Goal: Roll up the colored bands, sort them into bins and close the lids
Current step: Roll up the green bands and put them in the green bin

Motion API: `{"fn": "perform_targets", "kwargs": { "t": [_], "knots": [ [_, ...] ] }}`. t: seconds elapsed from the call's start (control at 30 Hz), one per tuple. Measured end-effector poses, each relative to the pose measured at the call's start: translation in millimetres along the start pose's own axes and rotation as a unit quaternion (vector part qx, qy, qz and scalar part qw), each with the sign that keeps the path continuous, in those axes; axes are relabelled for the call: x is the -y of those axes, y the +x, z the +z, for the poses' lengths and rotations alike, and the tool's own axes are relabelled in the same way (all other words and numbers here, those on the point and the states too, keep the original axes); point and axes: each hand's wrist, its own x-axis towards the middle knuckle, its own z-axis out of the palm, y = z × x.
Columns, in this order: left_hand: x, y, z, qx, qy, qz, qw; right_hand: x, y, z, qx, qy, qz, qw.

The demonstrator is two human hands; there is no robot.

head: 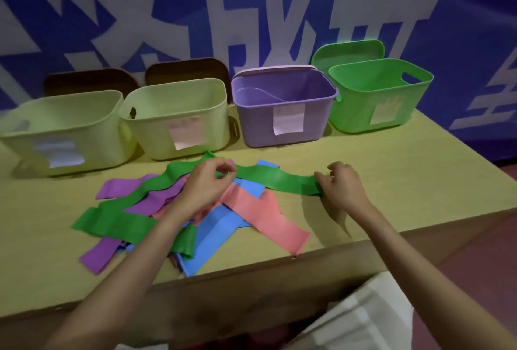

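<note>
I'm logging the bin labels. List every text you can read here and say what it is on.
Nothing can be quoted for certain.
Large white characters on the blue back wall: cropped, not readable whole.
Paper labels on the two pale yellow plastic bins, the purple bin and the green bin: blurred, unreadable.

Blue wall, pale wood counter, dim light.
Wall (475, 27) is running behind the whole scene, deep blue with oversized white characters, cropped and not readable as a whole. Counter (391, 176) is showing a light yellowish wood top with a darker brown front edge, its right end falling away at an angle. Reddish-brown floor (486, 265) is showing at lower right, beside the counter. Lighting is sitting low and soft, throwing faint shadows onto the counter top.
</note>
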Motion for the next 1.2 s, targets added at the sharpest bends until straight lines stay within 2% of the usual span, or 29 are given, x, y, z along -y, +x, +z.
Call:
{"fn": "perform_targets", "kwargs": {
  "t": [0.1, 0.2, 0.27, 0.4, 0.47, 0.53, 0.67, 0.7, 0.9, 1.0, 1.1, 1.2],
  "knots": [
    [7, -13, 1, -0.014, 0.0, -0.026, 1.0, 1, -13, 10, -0.038, -0.075, 0.014, 0.996],
    [14, -16, -4, -0.047, 0.001, -0.045, 0.998, 5, -14, 13, -0.029, -0.069, 0.02, 0.997],
    [20, -14, -10, -0.067, -0.001, -0.055, 0.996, 11, -11, 14, -0.013, -0.022, 0.014, 1.0],
    [29, -4, -24, -0.064, 0.014, -0.066, 0.996, 33, -14, 4, -0.043, 0.197, 0.016, 0.979],
    [31, 3, -28, -0.043, 0.033, -0.062, 0.997, 47, -17, -8, -0.053, 0.341, 0.024, 0.938],
    [32, 7, -29, -0.001, 0.036, -0.058, 0.998, 63, -21, -23, -0.038, 0.468, 0.042, 0.882],
    [27, 4, -24, 0.082, -0.04, -0.046, 0.995, 92, -23, -52, 0.077, 0.673, 0.05, 0.733],
    [24, 2, -22, 0.085, -0.051, -0.035, 0.994, 98, -23, -56, 0.102, 0.693, 0.052, 0.711],
    [12, 6, -11, 0.075, -0.06, 0.035, 0.995, 120, -20, -62, 0.181, 0.76, 0.057, 0.622],
    [9, 12, 1, 0.072, -0.09, 0.037, 0.993, 127, -17, -61, 0.187, 0.772, 0.053, 0.605],
    [5, 20, 8, 0.052, -0.085, 0.042, 0.994, 127, -13, -59, 0.152, 0.786, 0.046, 0.598],
    [15, 32, 5, 0.038, -0.019, 0.014, 0.999, 117, -3, -59, 0.085, 0.819, 0.064, 0.564]
  ]
}}
